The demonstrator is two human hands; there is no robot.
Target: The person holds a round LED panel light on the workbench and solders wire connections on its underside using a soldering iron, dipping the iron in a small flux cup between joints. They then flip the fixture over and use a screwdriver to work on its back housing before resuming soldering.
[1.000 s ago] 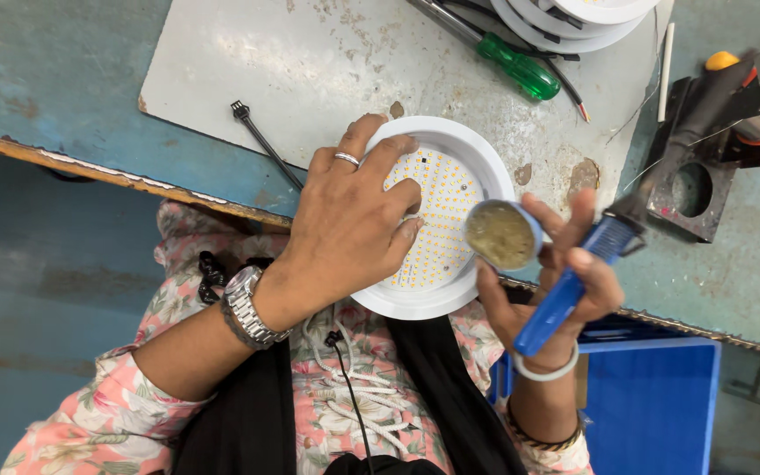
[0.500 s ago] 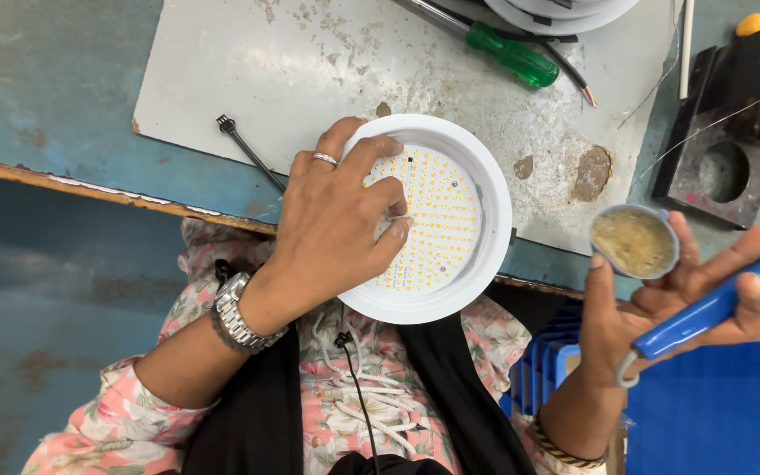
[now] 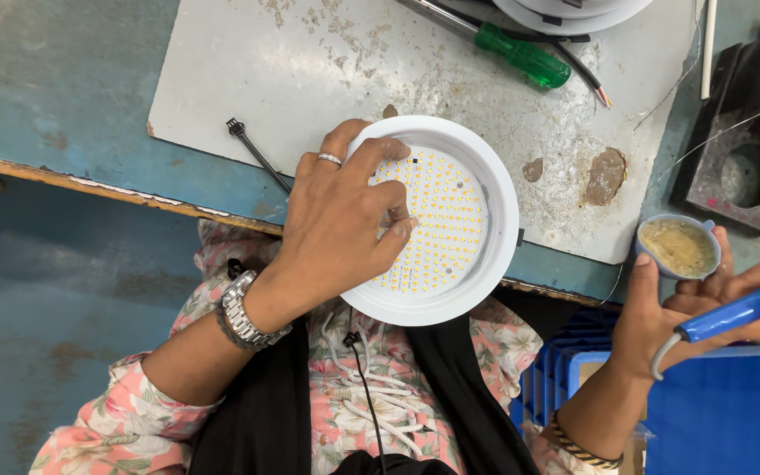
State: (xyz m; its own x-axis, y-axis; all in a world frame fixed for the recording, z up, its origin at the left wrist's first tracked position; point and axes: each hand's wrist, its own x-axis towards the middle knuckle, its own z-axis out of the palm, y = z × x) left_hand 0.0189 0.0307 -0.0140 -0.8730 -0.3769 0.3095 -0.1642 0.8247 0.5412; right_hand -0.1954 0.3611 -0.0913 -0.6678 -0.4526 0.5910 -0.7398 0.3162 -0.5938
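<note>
My left hand (image 3: 340, 220) rests on a round white lamp panel (image 3: 477, 185) studded with small yellow dots, holding it at the workbench's near edge. Off to the right, my right hand (image 3: 705, 303) grips a blue-handled tool (image 3: 732, 317) and also holds a small round cup of yellowish-brown paste (image 3: 679, 246) between thumb and fingers. A ring and a metal wristwatch are on the left hand.
A grey metal sheet (image 3: 310, 62) covers the blue workbench (image 3: 54, 79). On it lie a green-handled screwdriver (image 3: 521, 54), a black cable tie (image 3: 252, 149) and wires. A dark metal stand with a round hole (image 3: 745, 171) is at right. A blue crate (image 3: 714, 413) sits below.
My right hand, with the tool and paste cup, has moved away from the lamp panel to the right. The left hand has stayed on the panel.
</note>
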